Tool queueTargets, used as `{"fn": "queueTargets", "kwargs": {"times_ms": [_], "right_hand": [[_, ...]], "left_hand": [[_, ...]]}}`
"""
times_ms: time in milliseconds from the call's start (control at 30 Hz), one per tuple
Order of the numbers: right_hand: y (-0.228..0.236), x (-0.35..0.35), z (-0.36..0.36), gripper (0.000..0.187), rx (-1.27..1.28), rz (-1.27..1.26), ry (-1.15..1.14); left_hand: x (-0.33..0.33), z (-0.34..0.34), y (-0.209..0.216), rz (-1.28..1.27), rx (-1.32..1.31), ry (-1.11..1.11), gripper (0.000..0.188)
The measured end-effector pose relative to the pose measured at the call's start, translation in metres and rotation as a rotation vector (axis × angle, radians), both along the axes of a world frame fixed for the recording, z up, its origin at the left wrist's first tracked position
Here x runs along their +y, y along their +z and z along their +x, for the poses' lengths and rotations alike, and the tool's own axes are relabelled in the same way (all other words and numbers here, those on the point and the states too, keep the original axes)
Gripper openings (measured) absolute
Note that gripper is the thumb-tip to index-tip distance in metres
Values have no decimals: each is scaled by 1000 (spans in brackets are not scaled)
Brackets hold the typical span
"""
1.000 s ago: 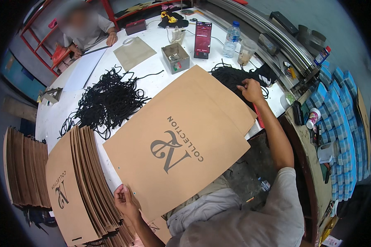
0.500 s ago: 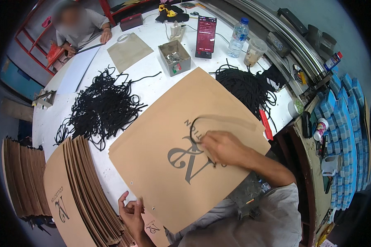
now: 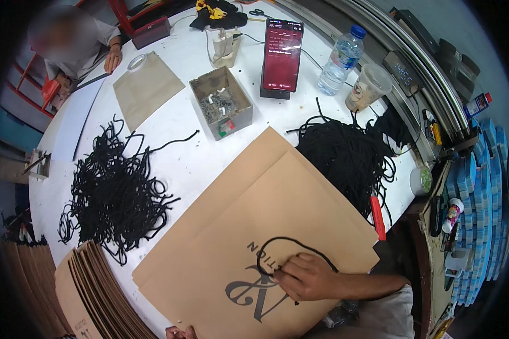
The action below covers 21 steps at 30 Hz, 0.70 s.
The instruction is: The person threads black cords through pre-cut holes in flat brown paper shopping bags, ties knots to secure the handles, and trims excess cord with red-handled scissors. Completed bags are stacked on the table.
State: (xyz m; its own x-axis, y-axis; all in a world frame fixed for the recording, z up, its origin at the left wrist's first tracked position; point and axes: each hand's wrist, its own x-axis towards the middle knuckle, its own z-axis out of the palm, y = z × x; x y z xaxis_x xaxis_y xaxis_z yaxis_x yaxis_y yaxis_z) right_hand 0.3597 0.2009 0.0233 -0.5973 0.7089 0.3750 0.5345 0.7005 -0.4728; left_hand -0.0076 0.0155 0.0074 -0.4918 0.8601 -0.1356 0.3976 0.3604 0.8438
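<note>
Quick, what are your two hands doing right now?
Left hand: cut off at the edge, can't tell.
Right hand: closed, holding a black cord.

A strip of bare table (image 3: 201, 169) lay open between the left heap (image 3: 116, 198) of black cord and the bag (image 3: 283, 189), narrowing downward to a slot beside the stack (image 3: 104, 294). A stray cord end (image 3: 172, 142) stretched across the way to the box (image 3: 237, 121). Between the box and the right heap (image 3: 345, 161), a gap led up to the phone (image 3: 281, 56); the bottle (image 3: 339, 65) and cup (image 3: 367, 90) obstructed the far right. The right heap crowded the bag's edge. The right hand (image 3: 305, 276) and its cord loop (image 3: 296, 239) blocked the bag's lower middle; the upper part offered room.
</note>
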Motion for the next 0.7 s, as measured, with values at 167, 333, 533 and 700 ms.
{"fn": "queueTargets", "kwargs": {"times_ms": [167, 333, 533, 700], "right_hand": [[-1, 1, 4, 31, -23, -24, 24], [3, 2, 10, 29, 13, -78, 38], [-16, -4, 7, 22, 137, 16, -27], [-23, -6, 4, 16, 216, 21, -41]], "left_hand": [[9, 16, 11, -28, -69, 123, 27], [7, 7, 12, -74, 12, 146, 29], [20, 14, 17, -2, 246, 21, 28], [26, 11, 26, -98, 269, -11, 27]]}}
